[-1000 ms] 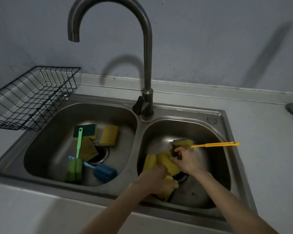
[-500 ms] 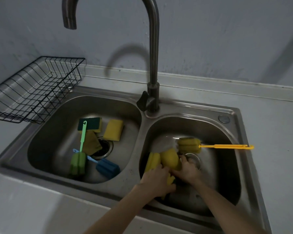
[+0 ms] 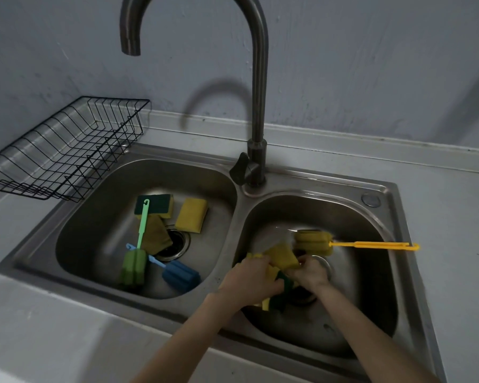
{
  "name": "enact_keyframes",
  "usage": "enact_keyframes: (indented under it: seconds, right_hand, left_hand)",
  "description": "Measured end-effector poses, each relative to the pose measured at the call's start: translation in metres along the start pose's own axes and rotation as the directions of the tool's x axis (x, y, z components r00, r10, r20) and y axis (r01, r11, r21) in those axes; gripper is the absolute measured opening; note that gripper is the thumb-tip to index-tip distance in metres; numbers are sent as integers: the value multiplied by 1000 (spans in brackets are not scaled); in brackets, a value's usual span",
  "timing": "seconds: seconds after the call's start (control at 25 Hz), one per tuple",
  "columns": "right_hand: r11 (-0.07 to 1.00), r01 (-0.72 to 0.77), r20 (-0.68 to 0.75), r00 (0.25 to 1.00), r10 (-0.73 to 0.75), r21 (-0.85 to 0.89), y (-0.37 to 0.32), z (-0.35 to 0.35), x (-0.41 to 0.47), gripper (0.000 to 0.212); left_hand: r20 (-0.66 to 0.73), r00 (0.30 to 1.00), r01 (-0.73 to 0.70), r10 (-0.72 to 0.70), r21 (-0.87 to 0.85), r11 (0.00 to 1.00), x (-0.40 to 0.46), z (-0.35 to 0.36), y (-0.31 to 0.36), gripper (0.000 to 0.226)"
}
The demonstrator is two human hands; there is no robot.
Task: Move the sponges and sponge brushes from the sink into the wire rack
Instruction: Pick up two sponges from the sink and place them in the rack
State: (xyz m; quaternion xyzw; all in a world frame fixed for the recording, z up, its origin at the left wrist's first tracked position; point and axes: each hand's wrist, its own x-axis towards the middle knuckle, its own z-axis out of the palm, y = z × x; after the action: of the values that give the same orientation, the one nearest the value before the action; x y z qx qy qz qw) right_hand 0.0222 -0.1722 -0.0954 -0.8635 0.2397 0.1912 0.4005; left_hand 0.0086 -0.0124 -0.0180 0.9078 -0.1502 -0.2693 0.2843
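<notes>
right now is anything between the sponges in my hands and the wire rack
Nothing visible blocks it. The sponges sit in the right basin, and the wire rack is far left, past the left basin; the faucet stands behind that path.

hands [image 3: 250, 281] now bunching sponges [image 3: 284, 257], green-backed one gathered

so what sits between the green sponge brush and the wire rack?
Head view: nothing. Only bare steel of the left basin wall and sink rim separates the green sponge brush from the wire rack, which holds no sponges.
</notes>
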Motion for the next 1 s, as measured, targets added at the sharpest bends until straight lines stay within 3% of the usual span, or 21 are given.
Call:
enact_keyframes:
  seconds: [0.12,0.28,0.56,0.76,1.0]
  right_hand:
    - [996,22,-46,999,-18,81,-5,-12,-5,41]
    - [981,99,-104,991,-82,167,-11,-25,-13,51]
    - [910,199,-130,978,-161,364,-30,-32,-34,63]
    - [895,258,-71,966,-250,364,-53,-17,-52,67]
    - [881,384,-207,919,-336,276,-80,0,-68,58]
  left_hand:
    - [-5,1000,-28,27,-108,994,-5,-15,-5,38]
    - [-115,993,-54,34,-179,982,-16,-35,-13,37]
    - [-271,956,-19,-114,-446,895,-47,-60,-34,35]
    - [-310,912,1,-269,-654,757,-70,-67,-49,29]
    - [-364,848,-36,-385,-764,644,-99,-67,-70,35]
